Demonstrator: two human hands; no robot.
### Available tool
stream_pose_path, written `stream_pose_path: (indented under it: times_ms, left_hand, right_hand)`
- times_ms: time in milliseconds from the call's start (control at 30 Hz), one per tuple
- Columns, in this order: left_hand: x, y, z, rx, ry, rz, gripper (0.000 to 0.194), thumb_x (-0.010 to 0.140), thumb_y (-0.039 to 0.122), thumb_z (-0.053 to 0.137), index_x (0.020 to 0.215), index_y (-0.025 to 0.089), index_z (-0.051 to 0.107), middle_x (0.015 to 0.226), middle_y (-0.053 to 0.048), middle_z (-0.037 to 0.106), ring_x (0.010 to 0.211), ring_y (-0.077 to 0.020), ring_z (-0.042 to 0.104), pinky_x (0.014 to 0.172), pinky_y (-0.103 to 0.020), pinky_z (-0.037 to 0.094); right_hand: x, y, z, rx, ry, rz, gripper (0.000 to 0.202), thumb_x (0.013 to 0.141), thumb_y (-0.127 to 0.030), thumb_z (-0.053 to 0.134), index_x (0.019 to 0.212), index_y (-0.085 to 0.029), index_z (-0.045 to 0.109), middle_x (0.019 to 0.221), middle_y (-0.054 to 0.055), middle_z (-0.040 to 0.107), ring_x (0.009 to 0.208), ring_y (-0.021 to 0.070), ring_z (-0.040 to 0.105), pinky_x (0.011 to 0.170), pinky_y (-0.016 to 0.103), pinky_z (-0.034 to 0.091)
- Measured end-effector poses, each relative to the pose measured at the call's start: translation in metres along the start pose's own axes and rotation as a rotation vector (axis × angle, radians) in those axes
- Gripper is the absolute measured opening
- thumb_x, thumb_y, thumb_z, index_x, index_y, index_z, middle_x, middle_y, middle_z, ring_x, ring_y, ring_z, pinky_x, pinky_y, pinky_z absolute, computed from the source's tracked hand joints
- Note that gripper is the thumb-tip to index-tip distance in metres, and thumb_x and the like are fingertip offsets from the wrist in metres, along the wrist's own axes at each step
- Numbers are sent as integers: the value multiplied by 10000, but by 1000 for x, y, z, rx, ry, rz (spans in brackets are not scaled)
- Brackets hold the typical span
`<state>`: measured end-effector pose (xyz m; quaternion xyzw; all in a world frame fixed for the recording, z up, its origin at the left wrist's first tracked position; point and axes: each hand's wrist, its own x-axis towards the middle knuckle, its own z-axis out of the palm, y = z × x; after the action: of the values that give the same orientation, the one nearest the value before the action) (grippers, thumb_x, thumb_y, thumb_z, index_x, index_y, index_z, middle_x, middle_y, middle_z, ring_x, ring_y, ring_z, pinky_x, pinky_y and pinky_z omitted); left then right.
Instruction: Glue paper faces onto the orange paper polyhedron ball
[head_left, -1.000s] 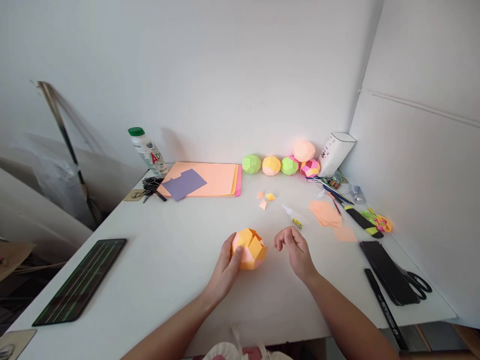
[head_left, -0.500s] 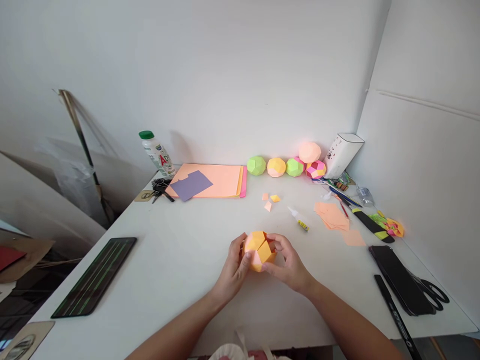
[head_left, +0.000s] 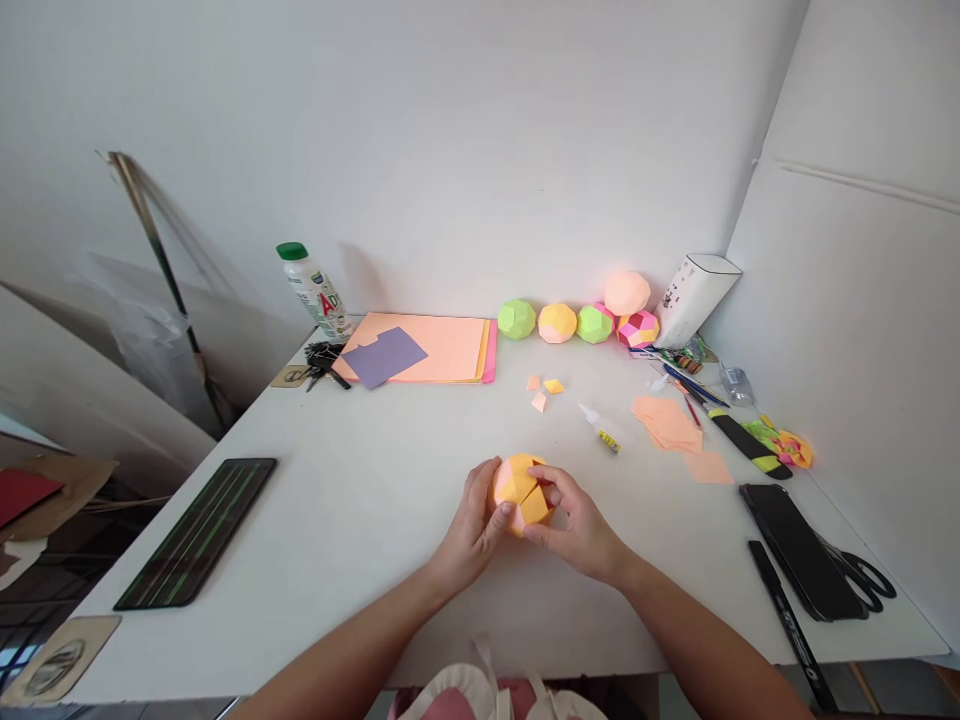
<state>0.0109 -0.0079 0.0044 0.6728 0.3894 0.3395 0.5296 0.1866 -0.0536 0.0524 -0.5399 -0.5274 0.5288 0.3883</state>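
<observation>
Just above the near part of the white table, a faceted paper ball (head_left: 516, 480) in yellow-orange and pale peach is held between both hands. My left hand (head_left: 475, 520) wraps its left side, with the thumb pressed on the front. On the right side, my right hand (head_left: 576, 525) grips it with fingers at an open gap between panels and the thumb below. Small paper pieces, one a yellow diamond (head_left: 553, 386) and one a peach scrap (head_left: 539, 402), lie beyond the ball. A glue tube (head_left: 599, 428) with a white nozzle rests to their right.
Finished-looking paper balls (head_left: 557, 323) line the wall. Paper sheets (head_left: 450, 350), keys (head_left: 325, 365) and a bottle (head_left: 315, 290) are back left; a dark striped tablet-like panel (head_left: 196, 533) is left. Peach squares (head_left: 666, 423), a cutter (head_left: 750, 443), phone (head_left: 802, 550), scissors (head_left: 862, 578) and marker (head_left: 791, 620) lie right.
The camera view has shifted slightly. Both hands still hold the paper ball, which looks turned a little, and the right index finger has moved slightly across its upper panel.
</observation>
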Motion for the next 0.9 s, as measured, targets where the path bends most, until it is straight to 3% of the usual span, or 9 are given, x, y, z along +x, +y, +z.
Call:
stream_pose_path:
  times_ms: [200, 367, 467, 567, 633, 700, 800, 900]
  left_hand:
    - [-2, 1, 0, 75, 2, 2, 481, 936, 455, 372, 1365, 262, 269, 1353, -123, 344, 1202, -268, 441, 975, -470, 441]
    - [-6, -3, 2, 175, -2, 37, 472, 942, 395, 383, 1373, 269, 240, 1256, -103, 415, 1144, -239, 475, 991, -484, 420]
    - [-8, -4, 2, 260, -31, 94, 502, 937, 362, 400, 1387, 261, 201, 1111, -87, 497, 1073, -235, 504, 975, -513, 410]
    - [-9, -1, 0, 332, 8, 226, 555, 901, 327, 478, 1387, 244, 224, 1151, -116, 480, 1110, -270, 475, 946, -524, 419]
    - [-9, 2, -2, 340, 46, 378, 580, 876, 281, 512, 1393, 240, 251, 1319, -151, 376, 1248, -315, 366, 996, -549, 367]
    - [-8, 6, -5, 316, 1, 551, 594, 872, 221, 500, 1410, 241, 249, 1431, -150, 275, 1348, -343, 236, 1056, -579, 278]
    - [-7, 12, -8, 297, -142, 678, 617, 866, 150, 483, 1425, 236, 236, 1371, -146, 383, 1338, -326, 261, 1055, -555, 292]
    - [-6, 15, -8, 261, -176, 641, 625, 852, 129, 499, 1413, 219, 240, 1265, -145, 461, 1251, -295, 353, 1004, -504, 367]
  right_hand:
    - [0, -4, -6, -5, -49, -74, 522, 802, -264, 654, 1262, -240, 408, 1262, 96, 538, 1163, 228, 518, 966, 413, 437]
    - [0, -4, -11, -28, -9, -96, 365, 853, -236, 567, 1205, -249, 475, 1211, 70, 561, 1121, 209, 538, 947, 385, 453]
    - [-2, -2, -15, -84, 7, -116, 397, 836, -206, 572, 1220, -253, 483, 1213, 70, 545, 1132, 212, 522, 960, 392, 443]
    - [-2, 1, -18, -181, -15, -186, 408, 798, -188, 610, 1193, -251, 525, 1121, 65, 557, 1089, 214, 518, 973, 413, 426]
    - [-1, 1, -19, -254, -57, -261, 385, 783, -186, 634, 1155, -248, 559, 952, 35, 573, 1016, 208, 526, 1009, 442, 382]
    - [0, 0, -18, -302, -110, -336, 349, 785, -182, 642, 1122, -244, 574, 801, -1, 556, 926, 195, 533, 1035, 457, 343]
    - [0, -3, -17, -316, -202, -408, 221, 816, -176, 614, 1030, -230, 598, 737, -12, 566, 854, 183, 531, 992, 434, 379]
    - [-1, -7, -17, -278, -213, -423, 178, 827, -180, 599, 1002, -209, 608, 842, 28, 617, 889, 189, 543, 897, 390, 447]
